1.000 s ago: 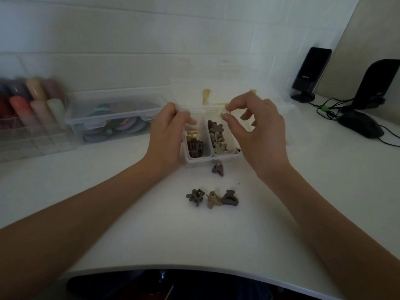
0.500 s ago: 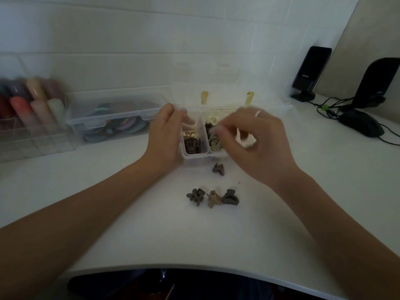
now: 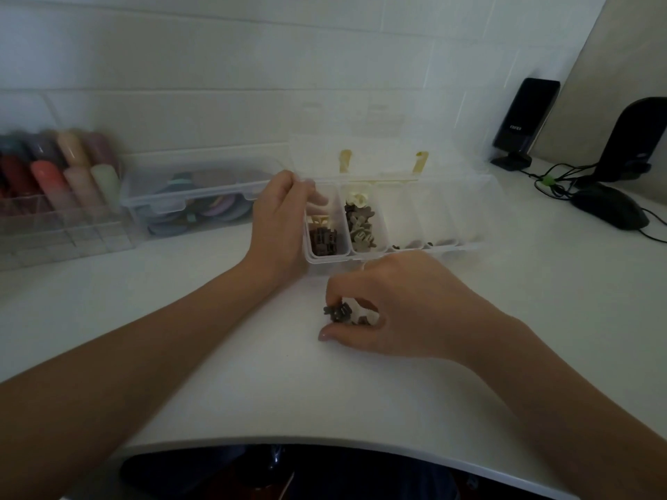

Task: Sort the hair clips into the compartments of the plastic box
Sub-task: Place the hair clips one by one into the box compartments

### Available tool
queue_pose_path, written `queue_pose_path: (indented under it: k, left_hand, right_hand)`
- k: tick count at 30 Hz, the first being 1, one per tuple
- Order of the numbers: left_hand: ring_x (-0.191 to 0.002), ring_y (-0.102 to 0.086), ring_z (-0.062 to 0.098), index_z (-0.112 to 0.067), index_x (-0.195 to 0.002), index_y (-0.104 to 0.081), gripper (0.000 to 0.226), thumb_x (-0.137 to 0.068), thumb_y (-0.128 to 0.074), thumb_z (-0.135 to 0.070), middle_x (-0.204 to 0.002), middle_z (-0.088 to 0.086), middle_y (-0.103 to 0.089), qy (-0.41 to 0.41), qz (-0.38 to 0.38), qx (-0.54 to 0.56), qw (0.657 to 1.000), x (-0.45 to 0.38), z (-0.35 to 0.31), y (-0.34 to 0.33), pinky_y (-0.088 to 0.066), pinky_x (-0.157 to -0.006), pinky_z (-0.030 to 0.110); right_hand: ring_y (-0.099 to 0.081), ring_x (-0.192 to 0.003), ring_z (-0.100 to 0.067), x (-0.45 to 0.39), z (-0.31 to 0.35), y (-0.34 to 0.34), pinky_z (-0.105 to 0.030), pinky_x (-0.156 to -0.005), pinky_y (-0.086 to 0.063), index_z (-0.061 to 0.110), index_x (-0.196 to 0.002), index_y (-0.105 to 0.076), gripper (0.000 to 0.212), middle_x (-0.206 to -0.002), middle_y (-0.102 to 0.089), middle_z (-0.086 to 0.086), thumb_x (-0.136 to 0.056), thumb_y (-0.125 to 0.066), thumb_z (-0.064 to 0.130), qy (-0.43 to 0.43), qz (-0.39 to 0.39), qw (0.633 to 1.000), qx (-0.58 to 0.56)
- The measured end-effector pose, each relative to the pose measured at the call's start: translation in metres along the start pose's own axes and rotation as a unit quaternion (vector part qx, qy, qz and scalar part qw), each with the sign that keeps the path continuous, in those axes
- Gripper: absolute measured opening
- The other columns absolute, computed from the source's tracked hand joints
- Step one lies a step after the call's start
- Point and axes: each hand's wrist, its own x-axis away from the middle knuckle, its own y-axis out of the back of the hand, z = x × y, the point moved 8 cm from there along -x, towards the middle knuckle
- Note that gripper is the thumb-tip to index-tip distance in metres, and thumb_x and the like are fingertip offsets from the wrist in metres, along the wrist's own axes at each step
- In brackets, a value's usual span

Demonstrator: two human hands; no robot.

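The hair clips (image 3: 341,313) lie bunched on the bench just in front of the plastic box (image 3: 397,225), under the right hand (image 3: 404,312), whose curled fingers pinch them. They look light, stiff and small, likely to skitter, so a pinch across each body seems best. The left hand (image 3: 279,225) curls round the box's left end. The white bench looks smooth; a closed clear case (image 3: 195,200) and speakers (image 3: 523,124) stand along its far edge.
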Motion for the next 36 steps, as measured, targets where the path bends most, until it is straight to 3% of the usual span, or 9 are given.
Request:
queue_pose_path:
  k: [3, 7, 9, 14, 19, 22, 29, 33, 36]
  left_hand:
    - [-0.075, -0.058, 0.018, -0.022, -0.076, -0.053, 0.018, -0.092, -0.044, -0.021, -0.077, 0.0, -0.06, 0.022, -0.017, 0.03, 0.999, 0.002, 0.0, 0.001, -0.048, -0.073, 0.034]
    - [-0.061, -0.054, -0.009, -0.013, -0.086, -0.053, 0.012, -0.095, -0.045, -0.009, -0.075, -0.008, -0.056, -0.035, 0.01, -0.029, 0.999, 0.005, -0.008, 0.0, -0.041, -0.06, 0.004]
    - [-0.06, -0.053, -0.011, -0.008, -0.088, -0.052, 0.01, -0.094, -0.045, -0.005, -0.073, -0.01, -0.055, -0.043, 0.019, -0.033, 0.998, 0.005, -0.011, -0.001, -0.039, -0.058, 0.002]
    - [-0.075, -0.059, 0.022, -0.015, -0.065, -0.045, 0.018, -0.083, -0.048, -0.013, -0.07, 0.004, -0.056, -0.032, 0.007, 0.061, 0.998, 0.003, -0.012, -0.001, -0.049, -0.068, 0.03]
    - [-0.059, -0.051, -0.005, -0.004, -0.071, -0.05, 0.018, -0.086, -0.045, -0.013, -0.061, -0.017, -0.052, -0.062, 0.017, 0.024, 0.998, 0.007, -0.019, -0.003, -0.041, -0.06, 0.009]
    - [-0.052, -0.051, -0.013, -0.023, -0.072, -0.043, 0.027, -0.095, -0.046, -0.011, -0.067, -0.011, -0.047, -0.053, 0.012, -0.017, 0.998, 0.012, -0.02, -0.003, -0.036, -0.052, 0.002]
    - [-0.05, -0.05, -0.013, -0.023, -0.072, -0.044, 0.027, -0.096, -0.044, -0.01, -0.067, -0.009, -0.046, -0.036, 0.001, -0.013, 0.999, 0.013, -0.021, -0.002, -0.035, -0.049, 0.001]
    - [-0.059, -0.048, -0.007, 0.01, -0.079, -0.056, 0.025, -0.087, -0.043, -0.009, -0.066, -0.009, -0.045, -0.044, 0.009, 0.0, 0.999, 0.008, -0.019, -0.002, -0.037, -0.06, 0.004]
    - [-0.059, -0.048, -0.008, 0.011, -0.08, -0.056, 0.025, -0.09, -0.041, -0.006, -0.067, -0.005, -0.045, -0.051, 0.015, -0.006, 0.999, 0.008, -0.02, -0.003, -0.036, -0.06, 0.003]
  right_hand:
    - [-0.033, -0.049, 0.0, 0.0, -0.005, 0.01, -0.022, -0.043, -0.037, 0.025, -0.083, -0.063, 0.03, -0.053, -0.035, 0.018, -0.08, -0.053, 0.054, -0.034, -0.048, 0.997, -0.041]
    - [-0.045, -0.053, -0.005, 0.003, -0.013, 0.024, -0.033, -0.05, -0.048, 0.019, -0.092, -0.064, 0.017, -0.064, -0.053, 0.014, -0.087, -0.055, 0.032, -0.081, -0.138, 0.984, -0.076]
    - [-0.052, -0.056, -0.008, 0.006, -0.02, 0.032, -0.034, -0.051, -0.049, 0.016, -0.093, -0.064, 0.014, -0.068, -0.06, 0.009, -0.088, -0.054, 0.026, -0.106, -0.19, 0.973, -0.073]
    - [-0.048, -0.06, -0.015, 0.018, -0.05, 0.047, -0.026, -0.053, -0.043, 0.011, -0.092, -0.055, 0.008, -0.064, -0.055, 0.004, -0.088, -0.061, 0.012, -0.194, -0.275, 0.937, -0.093]
    - [-0.045, -0.072, -0.007, 0.014, -0.062, 0.035, -0.009, -0.068, -0.038, 0.015, -0.095, -0.061, 0.009, -0.079, -0.062, 0.005, -0.087, -0.063, 0.011, -0.189, -0.254, 0.943, -0.105]
    - [-0.041, -0.086, -0.003, 0.009, -0.061, 0.025, -0.006, -0.082, -0.031, 0.017, -0.103, -0.066, 0.017, -0.096, -0.064, 0.006, -0.088, -0.06, 0.011, -0.162, -0.223, 0.958, -0.078]
    - [-0.054, -0.1, -0.014, 0.01, -0.059, 0.029, -0.033, -0.092, -0.039, 0.025, -0.109, -0.068, 0.025, -0.109, -0.067, 0.011, -0.089, -0.056, 0.02, -0.15, -0.232, 0.959, -0.062]
    - [-0.054, -0.102, -0.016, 0.011, -0.056, 0.03, -0.038, -0.088, -0.039, 0.025, -0.106, -0.07, 0.025, -0.11, -0.067, 0.011, -0.086, -0.057, 0.02, -0.152, -0.235, 0.959, -0.032]
    - [-0.056, -0.1, -0.021, 0.011, -0.052, 0.032, -0.044, -0.085, -0.042, 0.023, -0.108, -0.069, 0.028, -0.114, -0.063, 0.003, -0.084, -0.058, 0.015, -0.134, -0.24, 0.961, -0.035]
